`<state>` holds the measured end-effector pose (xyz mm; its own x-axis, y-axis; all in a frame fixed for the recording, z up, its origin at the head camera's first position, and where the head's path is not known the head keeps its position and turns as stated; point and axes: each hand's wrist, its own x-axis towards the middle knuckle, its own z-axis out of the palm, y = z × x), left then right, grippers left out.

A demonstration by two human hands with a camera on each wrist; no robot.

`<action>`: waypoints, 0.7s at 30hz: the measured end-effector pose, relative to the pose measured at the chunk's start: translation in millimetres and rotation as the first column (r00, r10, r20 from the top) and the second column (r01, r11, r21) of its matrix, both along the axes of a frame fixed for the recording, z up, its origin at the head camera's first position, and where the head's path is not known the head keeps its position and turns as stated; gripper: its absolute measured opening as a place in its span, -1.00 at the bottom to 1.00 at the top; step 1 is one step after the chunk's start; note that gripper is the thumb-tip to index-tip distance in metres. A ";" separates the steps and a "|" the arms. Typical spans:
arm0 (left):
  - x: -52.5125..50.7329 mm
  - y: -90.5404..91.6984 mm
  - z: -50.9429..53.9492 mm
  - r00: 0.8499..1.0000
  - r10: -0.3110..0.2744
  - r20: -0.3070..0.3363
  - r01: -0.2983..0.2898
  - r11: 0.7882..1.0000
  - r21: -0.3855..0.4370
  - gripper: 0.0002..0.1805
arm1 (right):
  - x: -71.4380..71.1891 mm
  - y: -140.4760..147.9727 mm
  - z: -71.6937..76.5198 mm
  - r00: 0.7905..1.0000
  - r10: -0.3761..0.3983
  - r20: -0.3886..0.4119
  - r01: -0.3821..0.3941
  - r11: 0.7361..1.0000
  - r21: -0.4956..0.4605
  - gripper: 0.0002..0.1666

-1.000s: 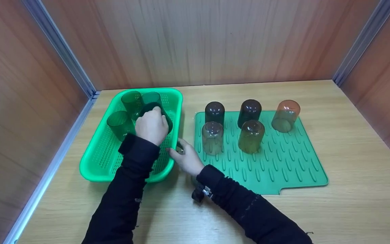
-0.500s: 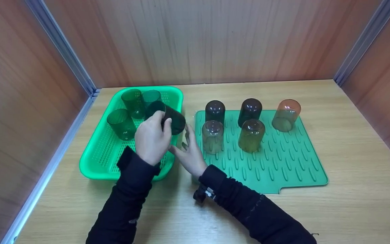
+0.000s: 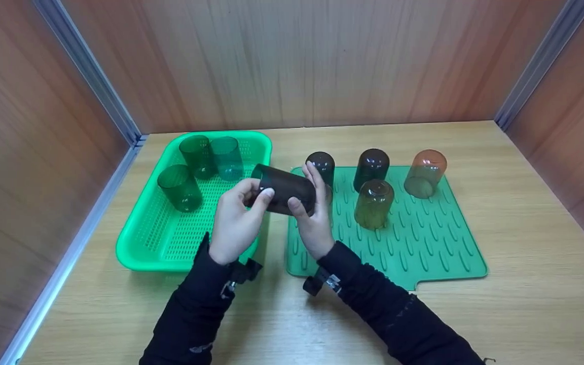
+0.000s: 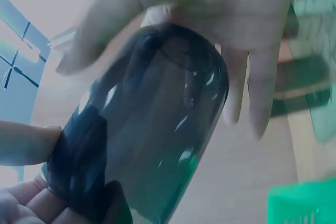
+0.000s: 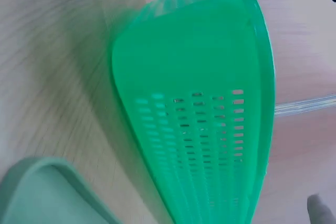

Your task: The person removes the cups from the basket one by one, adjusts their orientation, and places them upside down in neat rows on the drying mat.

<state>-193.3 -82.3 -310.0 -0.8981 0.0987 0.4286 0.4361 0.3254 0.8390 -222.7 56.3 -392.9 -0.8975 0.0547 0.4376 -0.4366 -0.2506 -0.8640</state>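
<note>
A dark cup (image 3: 288,190) lies tilted on its side in the air between the basket and the mat. The left hand (image 3: 236,223) pinches it near its rim, thumb in front, fingers behind. At its closed end the right hand (image 3: 316,223) has its fingers extended, with the palm against or close to the base; whether it touches cannot be told. In the left wrist view the cup (image 4: 152,119) reaches up toward the right hand (image 4: 210,19). Three green cups, one of them (image 3: 180,188) nearest the front, stand in the green basket (image 3: 142,223).
On the green ribbed mat (image 3: 439,253) stand upside-down cups: two dark ones at the back, an orange one (image 3: 425,174) at the right, an amber one (image 3: 374,204) in front, and a clear one mostly behind the right hand. Wooden panels surround the table.
The left hand has lifted the dark cup out of the basket and carried it right. The right hand has moved from the basket's side up to the cup's closed end.
</note>
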 end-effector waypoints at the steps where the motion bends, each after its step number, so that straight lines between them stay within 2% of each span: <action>1: 0.1 1.6 -0.9 1.000 -0.015 0.012 0.015 1.000 0.015 -0.90 | 0.5 1.7 -0.6 1.000 -0.004 -0.008 0.004 1.000 -0.004 0.12; 8: 0.2 13.7 -8.3 0.995 -0.080 0.064 0.073 0.993 0.093 -0.88 | 4.8 15.9 -2.0 0.997 0.013 -0.075 -0.018 0.998 -0.063 -0.15; 14: 1.4 23.0 -15.3 0.985 -0.139 0.098 0.123 0.980 0.155 -0.84 | 10.3 33.7 1.1 0.995 -0.036 -0.090 0.036 0.999 0.004 -0.39; 21: 5.2 31.2 -24.4 0.975 -0.201 0.093 0.186 0.971 0.149 -0.78 | 17.8 56.7 7.5 0.979 -0.082 -0.188 0.104 0.989 0.107 -0.44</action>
<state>-188.1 -51.1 -334.3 -0.9090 0.2218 0.3528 0.3848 0.1214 0.9150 -204.9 113.0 -385.5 -0.7951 0.0737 0.6019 -0.6064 -0.1044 -0.7883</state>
